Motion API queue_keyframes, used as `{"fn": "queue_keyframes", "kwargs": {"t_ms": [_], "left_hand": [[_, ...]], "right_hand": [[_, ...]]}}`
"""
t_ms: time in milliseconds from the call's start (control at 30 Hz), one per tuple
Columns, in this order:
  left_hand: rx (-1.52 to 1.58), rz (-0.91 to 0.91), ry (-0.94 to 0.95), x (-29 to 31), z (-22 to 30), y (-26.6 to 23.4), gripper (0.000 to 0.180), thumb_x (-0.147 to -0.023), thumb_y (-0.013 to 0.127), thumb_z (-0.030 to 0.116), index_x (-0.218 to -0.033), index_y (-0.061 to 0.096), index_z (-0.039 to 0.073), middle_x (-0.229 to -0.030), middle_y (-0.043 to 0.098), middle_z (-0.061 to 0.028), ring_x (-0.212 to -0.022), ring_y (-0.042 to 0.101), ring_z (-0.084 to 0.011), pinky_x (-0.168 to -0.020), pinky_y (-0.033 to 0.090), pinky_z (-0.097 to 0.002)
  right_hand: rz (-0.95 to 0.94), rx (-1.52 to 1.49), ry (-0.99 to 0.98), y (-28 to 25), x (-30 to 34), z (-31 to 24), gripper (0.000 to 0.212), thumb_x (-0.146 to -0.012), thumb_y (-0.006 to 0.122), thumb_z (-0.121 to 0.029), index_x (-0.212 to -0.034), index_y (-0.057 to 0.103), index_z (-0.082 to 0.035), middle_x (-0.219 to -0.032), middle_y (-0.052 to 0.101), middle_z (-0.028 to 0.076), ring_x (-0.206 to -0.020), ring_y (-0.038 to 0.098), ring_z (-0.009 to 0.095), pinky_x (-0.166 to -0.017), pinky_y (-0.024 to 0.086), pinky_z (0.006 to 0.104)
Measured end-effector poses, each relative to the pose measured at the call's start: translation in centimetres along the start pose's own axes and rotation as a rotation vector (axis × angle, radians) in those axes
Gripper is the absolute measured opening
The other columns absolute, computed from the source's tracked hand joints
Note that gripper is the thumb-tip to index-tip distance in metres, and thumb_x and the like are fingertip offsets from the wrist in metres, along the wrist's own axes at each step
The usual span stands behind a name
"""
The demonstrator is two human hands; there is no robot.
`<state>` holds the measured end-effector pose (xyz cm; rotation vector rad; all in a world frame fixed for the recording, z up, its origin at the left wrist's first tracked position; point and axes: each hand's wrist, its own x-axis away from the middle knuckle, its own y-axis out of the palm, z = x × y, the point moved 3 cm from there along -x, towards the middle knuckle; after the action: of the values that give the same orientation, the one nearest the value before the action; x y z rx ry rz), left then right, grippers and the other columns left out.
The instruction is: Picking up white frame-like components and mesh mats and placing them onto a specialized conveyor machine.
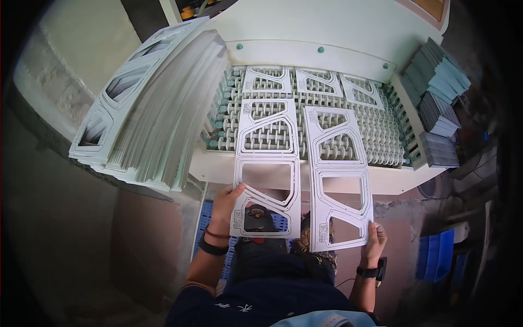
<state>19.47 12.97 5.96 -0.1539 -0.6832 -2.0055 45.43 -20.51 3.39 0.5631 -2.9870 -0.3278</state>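
Note:
Two thin white board panels with large window-like cut-outs lie side by side in front of me, their far ends over the roller conveyor [381,141]. My left hand [222,204] is closed on the left edge of the left white panel [267,157], thumb on top. At the near right edge of the right white panel [339,168], my right hand [375,240] pinches the board. The near halves of both panels extend past the machine's front ledge, above my lap. The right panel sits slightly closer to me.
Farther along the rollers, several similar panels [317,82] lie by the white machine cover [283,53]. A tall, fanned stack of panels [169,103] stands at left. Grey-green stacked pieces [436,76] are on the right. Blue bins [436,253] stand lower right.

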Motion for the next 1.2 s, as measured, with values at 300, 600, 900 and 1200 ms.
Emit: {"fn": "queue_keyframes", "kwargs": {"t_ms": [300, 600, 900, 1200], "left_hand": [[-0.113, -0.009, 0.040, -2.2, 1.8, -0.1, 0.024, -0.086, 0.059, 0.020, -0.088, 0.060, -0.004, -0.066, 0.059, -0.0067, -0.050, 0.054, -0.0123, -0.045, 0.042, -0.0219], [-0.201, -0.017, 0.040, -4.7, 3.3, -1.1, 0.029, -0.087, 0.058, 0.022, -0.088, 0.059, -0.007, -0.067, 0.060, -0.0089, -0.049, 0.055, -0.0134, -0.043, 0.043, -0.0222], [0.120, -0.028, -0.017, -3.7, 2.6, -1.5, 0.041, -0.093, 0.045, 0.031, -0.101, 0.055, -0.007, -0.083, 0.063, -0.0145, -0.063, 0.062, -0.0193, -0.050, 0.050, -0.0264], [0.183, -0.140, -0.402, -0.6, -10.1, -4.1, 0.040, -0.094, 0.040, 0.031, -0.107, 0.052, -0.004, -0.100, 0.062, -0.0167, -0.088, 0.063, -0.0267, -0.069, 0.052, -0.0342]], "right_hand": [[-0.046, -0.070, -0.033, 2.3, -3.7, 0.5, 0.010, -0.086, 0.057, -0.007, -0.082, 0.060, 0.001, -0.077, 0.060, 0.001, -0.064, 0.050, 0.004, -0.058, 0.039, 0.0183], [-0.024, 0.350, -0.087, 4.6, -4.7, -2.6, 0.018, -0.087, 0.059, -0.013, -0.073, 0.059, 0.000, -0.067, 0.053, -0.004, -0.059, 0.041, 0.002, -0.050, 0.031, 0.0186], [0.072, 0.166, -0.127, -1.1, -7.0, -2.4, 0.019, -0.088, 0.056, -0.014, -0.083, 0.061, 0.003, -0.072, 0.058, 0.001, -0.062, 0.049, 0.006, -0.055, 0.039, 0.0203], [0.181, 0.042, -0.112, -10.4, -9.2, -3.0, 0.017, -0.090, 0.053, -0.012, -0.088, 0.061, 0.004, -0.078, 0.061, 0.004, -0.064, 0.054, 0.007, -0.056, 0.042, 0.0191]]}}
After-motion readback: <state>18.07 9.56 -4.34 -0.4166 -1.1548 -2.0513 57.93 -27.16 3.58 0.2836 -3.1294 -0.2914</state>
